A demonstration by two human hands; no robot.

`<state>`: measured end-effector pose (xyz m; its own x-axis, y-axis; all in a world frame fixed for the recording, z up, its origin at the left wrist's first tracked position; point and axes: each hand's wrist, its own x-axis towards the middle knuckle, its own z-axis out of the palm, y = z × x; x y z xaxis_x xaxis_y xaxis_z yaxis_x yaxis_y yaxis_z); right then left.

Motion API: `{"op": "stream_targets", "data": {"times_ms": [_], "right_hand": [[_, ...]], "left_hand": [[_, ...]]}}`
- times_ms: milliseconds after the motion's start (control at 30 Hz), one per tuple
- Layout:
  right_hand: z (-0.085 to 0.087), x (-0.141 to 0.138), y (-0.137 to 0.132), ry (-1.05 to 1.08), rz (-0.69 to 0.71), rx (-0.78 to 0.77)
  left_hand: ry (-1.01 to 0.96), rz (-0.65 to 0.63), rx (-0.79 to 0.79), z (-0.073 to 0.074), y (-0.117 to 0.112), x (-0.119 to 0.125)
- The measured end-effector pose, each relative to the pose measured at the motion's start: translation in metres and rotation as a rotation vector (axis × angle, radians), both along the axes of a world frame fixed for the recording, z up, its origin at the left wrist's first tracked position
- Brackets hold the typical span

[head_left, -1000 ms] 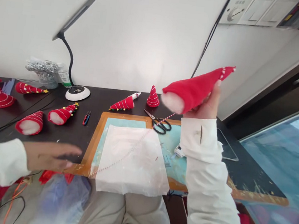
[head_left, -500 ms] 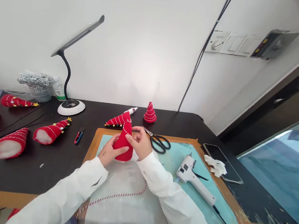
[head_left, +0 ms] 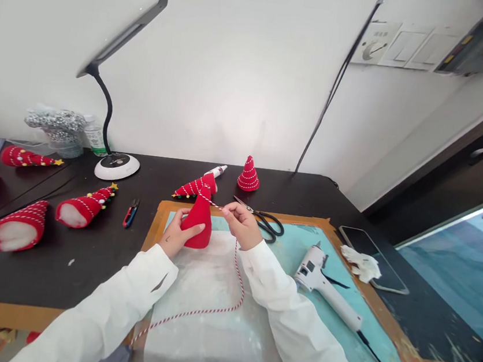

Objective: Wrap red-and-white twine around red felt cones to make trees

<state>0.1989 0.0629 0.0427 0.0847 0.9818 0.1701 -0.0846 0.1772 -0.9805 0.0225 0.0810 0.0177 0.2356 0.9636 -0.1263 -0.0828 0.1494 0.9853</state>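
Observation:
My left hand [head_left: 181, 233] is wrapped around the lower left side of a plain red felt cone [head_left: 200, 223], held upright over the mat. Near the cone's tip, a red-and-white twisted cord [head_left: 213, 204] goes around it. Out to the right of the cone, my right hand [head_left: 241, 223] pinches that cord between thumb and fingers, and the stretch up to the cone is straight. From the right hand the cord hangs down, curves, and runs left across a translucent plastic sheet [head_left: 188, 338] to the table's front edge.
Black-handled scissors [head_left: 267, 230] lie behind my right hand. A glue gun [head_left: 325, 289] rests on the blue mat [head_left: 380, 342], with a phone [head_left: 360, 247] beyond. Several decorated red cones [head_left: 83, 208], small snips [head_left: 131, 214] and a lamp [head_left: 116, 168] are left; another cone [head_left: 248, 177] stands behind.
My right hand has moved away from the cone to the right, drawing the cord out straight from near the tip. My left hand still holds the cone. The view has shifted slightly.

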Motion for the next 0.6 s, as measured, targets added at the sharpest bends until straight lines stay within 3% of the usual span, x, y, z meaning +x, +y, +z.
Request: {"op": "stream_targets", "data": {"times_ms": [200, 367, 600], "right_hand": [[-0.005, -0.002, 0.001, -0.014, 0.017, -0.045], [-0.008, -0.002, 0.003, -0.015, -0.026, -0.031], [-0.014, -0.005, 0.004, 0.083, 0.132, -0.154]], "left_hand": [[-0.268, -0.084, -0.077, 0.002, -0.006, 0.002], [-0.378, -0.191, -0.212, 0.005, -0.006, -0.001], [-0.505, -0.251, -0.222, -0.001, -0.005, -0.002]]}}
